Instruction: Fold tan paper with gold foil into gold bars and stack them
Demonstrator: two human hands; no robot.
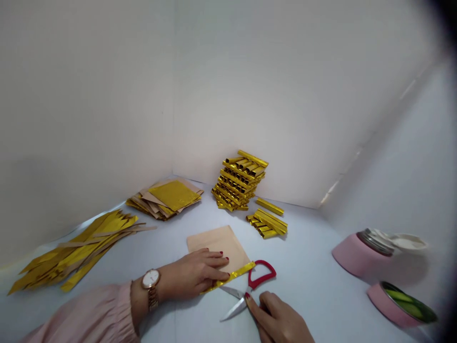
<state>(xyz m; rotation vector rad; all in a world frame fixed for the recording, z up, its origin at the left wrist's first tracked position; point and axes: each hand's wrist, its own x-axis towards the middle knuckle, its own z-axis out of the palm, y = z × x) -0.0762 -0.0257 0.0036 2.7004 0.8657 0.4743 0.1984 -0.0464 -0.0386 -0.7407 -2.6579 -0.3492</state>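
A brown paper sheet (225, 240) lies on the table, with a gold folded strip along its lower right edge. My left hand (196, 272) rests flat on the sheet and the gold edge (241, 271), its fingers spread. Partly open scissors (262, 275) with red handles lie beside that edge, blades pointing to the lower left. My right hand (276, 317) is at the scissors, its index fingertip on the blades near the pivot and its other fingers curled. Whether it grips anything beneath is hidden.
Gold and brown strips (78, 247) lie at the left, beside a pile of gold and brown sheets (171, 197). Gold tubes (240, 183) are stacked at the back, with several more (267, 224) in front. A pink jar (360, 255) and a pink bowl (396, 305) stand right.
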